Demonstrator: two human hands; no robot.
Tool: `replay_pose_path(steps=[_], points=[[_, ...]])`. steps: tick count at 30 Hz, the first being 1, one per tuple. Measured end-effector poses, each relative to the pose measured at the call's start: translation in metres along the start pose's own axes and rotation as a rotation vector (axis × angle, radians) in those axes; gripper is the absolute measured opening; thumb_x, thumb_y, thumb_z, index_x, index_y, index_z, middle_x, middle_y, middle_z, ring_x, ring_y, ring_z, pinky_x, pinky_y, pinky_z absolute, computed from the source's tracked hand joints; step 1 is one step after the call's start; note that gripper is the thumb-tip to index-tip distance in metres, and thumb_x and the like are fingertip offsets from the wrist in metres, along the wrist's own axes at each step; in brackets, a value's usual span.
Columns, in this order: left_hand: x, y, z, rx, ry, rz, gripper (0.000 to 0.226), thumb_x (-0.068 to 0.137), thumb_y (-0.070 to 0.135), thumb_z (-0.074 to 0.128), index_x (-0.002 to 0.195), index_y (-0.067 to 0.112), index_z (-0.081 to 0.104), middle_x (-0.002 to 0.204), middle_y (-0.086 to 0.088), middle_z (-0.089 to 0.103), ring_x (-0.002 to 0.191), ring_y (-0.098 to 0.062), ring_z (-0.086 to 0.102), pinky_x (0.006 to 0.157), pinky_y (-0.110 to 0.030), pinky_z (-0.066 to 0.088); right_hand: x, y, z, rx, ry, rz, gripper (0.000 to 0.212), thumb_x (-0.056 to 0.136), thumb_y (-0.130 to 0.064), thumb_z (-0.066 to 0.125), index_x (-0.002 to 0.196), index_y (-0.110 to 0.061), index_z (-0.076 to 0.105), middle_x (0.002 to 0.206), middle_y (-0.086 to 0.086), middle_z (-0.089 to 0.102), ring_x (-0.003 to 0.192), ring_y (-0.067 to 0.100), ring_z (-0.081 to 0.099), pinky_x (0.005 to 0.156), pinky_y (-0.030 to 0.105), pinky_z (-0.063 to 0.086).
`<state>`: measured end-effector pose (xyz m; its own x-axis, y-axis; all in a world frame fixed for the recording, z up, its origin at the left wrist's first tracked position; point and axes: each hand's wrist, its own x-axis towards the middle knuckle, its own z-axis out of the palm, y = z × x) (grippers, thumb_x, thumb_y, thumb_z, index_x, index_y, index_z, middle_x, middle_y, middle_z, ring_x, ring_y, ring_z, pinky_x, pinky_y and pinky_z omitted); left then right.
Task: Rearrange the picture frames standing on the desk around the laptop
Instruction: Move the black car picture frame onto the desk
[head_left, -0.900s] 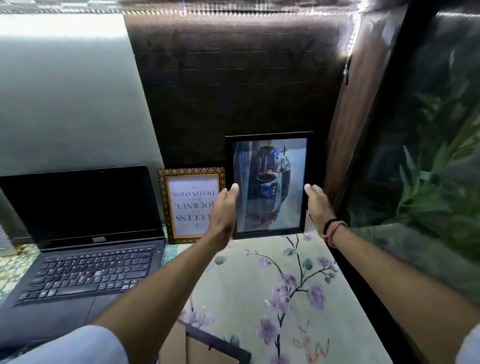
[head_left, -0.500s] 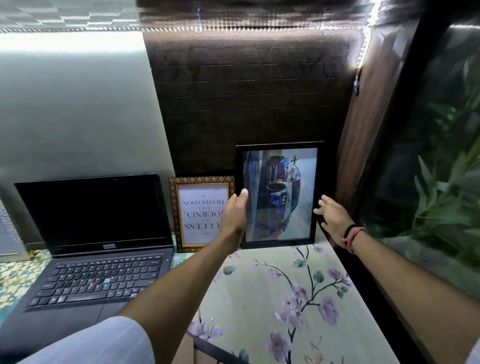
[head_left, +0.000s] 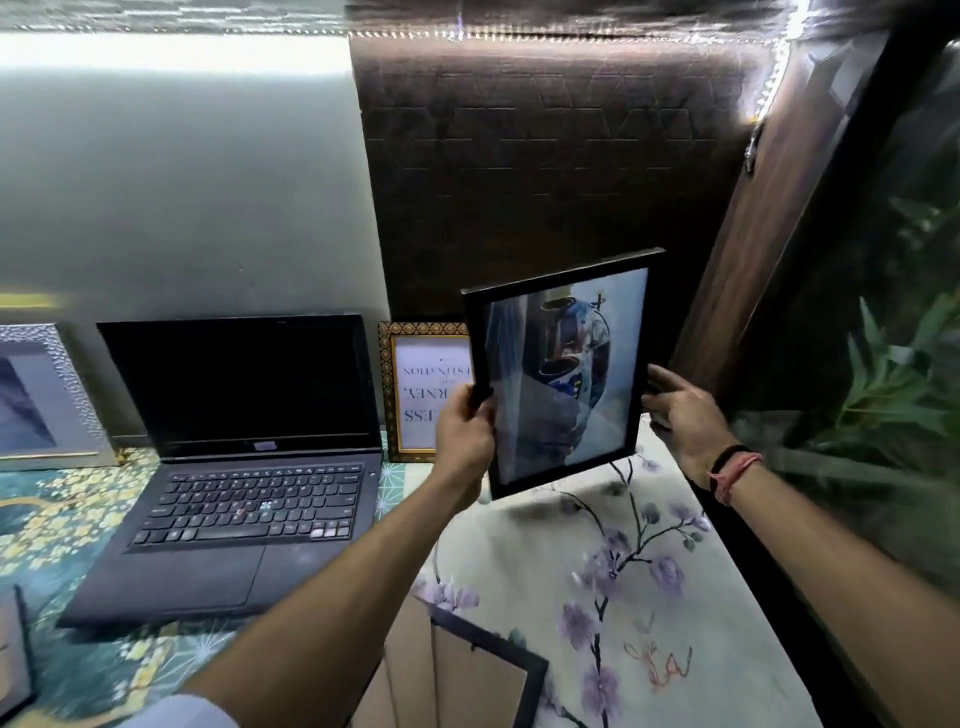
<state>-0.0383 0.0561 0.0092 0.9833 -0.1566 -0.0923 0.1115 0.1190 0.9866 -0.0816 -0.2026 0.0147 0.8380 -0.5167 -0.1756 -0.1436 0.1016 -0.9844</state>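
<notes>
A black picture frame with a blue vase photo is in the air, tilted, in front of the dark wall panel. My left hand grips its left edge near the lower corner. The fingertips of my right hand press against its right edge. Behind it a gold-edged quote frame stands upside down against the wall, partly hidden by the black frame. The open laptop sits to the left. A silver frame leans on the wall at the far left.
Another black frame lies back-up at the near edge of the floral cloth. A further frame edge shows at the bottom left. A glass tank with plants and a wooden post close off the right side.
The black frame stood leaning on the wall; now it is lifted off the desk, tilted and pulled toward me. My left hand has closed on its edge, and my right hand has come onto it.
</notes>
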Motion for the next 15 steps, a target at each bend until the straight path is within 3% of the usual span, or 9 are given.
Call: replay_pose_path(steps=[2,5,7,10,13,15], points=[[-0.014,0.006,-0.027,-0.050,0.058,0.004,0.019,0.106,0.006,0.047,0.104,0.014,0.064,0.103,-0.005,0.073,0.091,-0.021,0.066,0.083,-0.040,0.056,-0.026,-0.013,0.022,-0.024,-0.055,-0.039,0.051,0.091,0.005,0.050,0.132,-0.023,0.060,0.113,-0.007,0.068,0.093,0.008,0.061,0.073,0.019,0.045],[-0.031,0.006,-0.081,-0.118,0.159,-0.065,0.014,0.105,0.007,0.051,0.107,0.012,0.064,0.105,-0.007,0.071,0.095,-0.022,0.062,0.091,-0.042,0.054,-0.061,-0.019,0.066,-0.096,-0.037,-0.136,0.046,0.095,-0.002,0.058,0.139,-0.011,0.058,0.132,0.000,0.063,0.117,0.013,0.059,0.091,0.021,0.046],[-0.048,0.007,-0.121,-0.221,0.231,-0.144,0.012,0.106,0.008,0.050,0.111,0.007,0.061,0.103,-0.011,0.067,0.087,-0.024,0.061,0.078,-0.037,0.055,-0.090,-0.012,0.101,-0.223,0.018,-0.202,0.046,0.093,-0.012,0.063,0.138,-0.007,0.058,0.129,0.003,0.063,0.116,0.013,0.057,0.096,0.025,0.044],[-0.080,0.012,-0.180,-0.400,0.339,-0.226,0.019,0.107,0.004,0.046,0.092,0.011,0.055,0.086,-0.009,0.061,0.070,-0.021,0.055,0.064,-0.032,0.049,-0.126,0.021,0.154,-0.373,0.090,-0.218,0.065,0.077,-0.035,0.062,0.136,-0.007,0.054,0.130,0.014,0.063,0.117,0.025,0.060,0.103,0.040,0.049],[-0.108,0.015,-0.238,-0.566,0.416,-0.294,0.019,0.107,0.006,0.046,0.091,0.013,0.053,0.088,-0.011,0.062,0.074,-0.024,0.059,0.067,-0.037,0.048,-0.153,0.067,0.215,-0.259,0.041,-0.090,0.063,0.070,-0.025,0.063,0.130,-0.009,0.053,0.124,0.016,0.067,0.110,0.031,0.066,0.098,0.052,0.054],[-0.124,0.014,-0.276,-0.663,0.463,-0.339,0.018,0.107,0.005,0.046,0.093,0.013,0.053,0.088,-0.011,0.062,0.075,-0.025,0.059,0.068,-0.040,0.049,-0.206,0.062,0.266,-0.132,-0.011,-0.023,0.049,0.078,-0.009,0.063,0.126,-0.006,0.057,0.117,0.016,0.071,0.099,0.028,0.069,0.088,0.045,0.059]])
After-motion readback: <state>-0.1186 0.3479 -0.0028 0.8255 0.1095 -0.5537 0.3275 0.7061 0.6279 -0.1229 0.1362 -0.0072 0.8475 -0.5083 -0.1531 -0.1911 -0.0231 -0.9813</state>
